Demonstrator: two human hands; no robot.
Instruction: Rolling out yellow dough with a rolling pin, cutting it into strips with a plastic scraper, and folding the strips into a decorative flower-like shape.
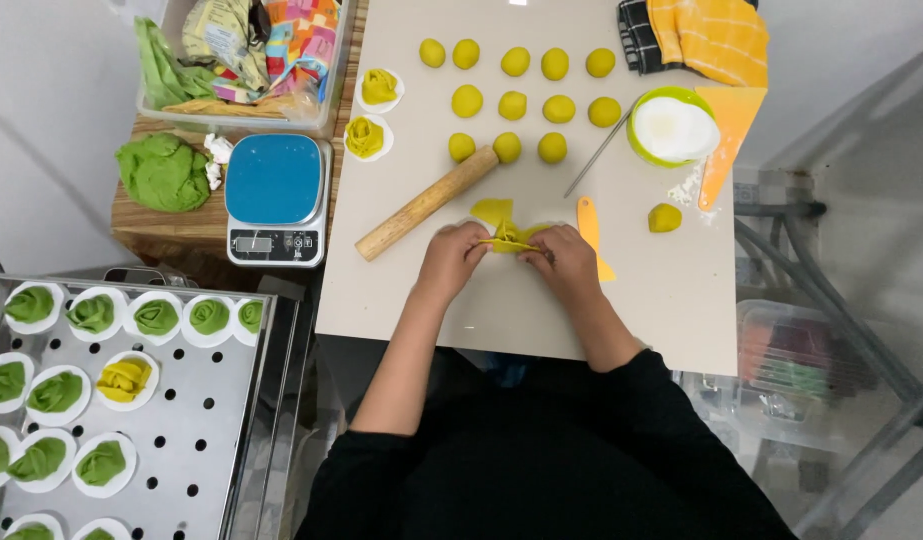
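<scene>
At the far left, at about eight o'clock from the hands, a perforated stainless-steel steamer tray (196,440) carries rows of folded green dough pieces on round white papers (56,392), with one folded yellow piece (124,380) among them. Above it, at ten o'clock, a lump of green dough (163,172) lies on a wooden board beside a white kitchen scale with a blue top (275,198), and a clear plastic tub of packets (243,55) sits behind them. On the beige surface (641,300), two folded yellow dough pieces on white papers (371,112) lie at eleven o'clock, and a plain wooden rolling pin (427,202) lies slanted just above the left hand (449,262). The left hand's fingers are closed on one end of a thin flattened piece of yellow dough (508,238), which sits near the middle of the surface, between both hands. At twelve o'clock, thirteen round yellow dough balls (513,105) stand in three rows. The right hand (566,262) pinches the dough's other end, its fingers closed on it. Just beside it lies an orange plastic scraper (589,225), and at two o'clock stands a green-rimmed bowl of white flour (671,127), with a small loose bit of yellow dough (664,217) below it.
</scene>
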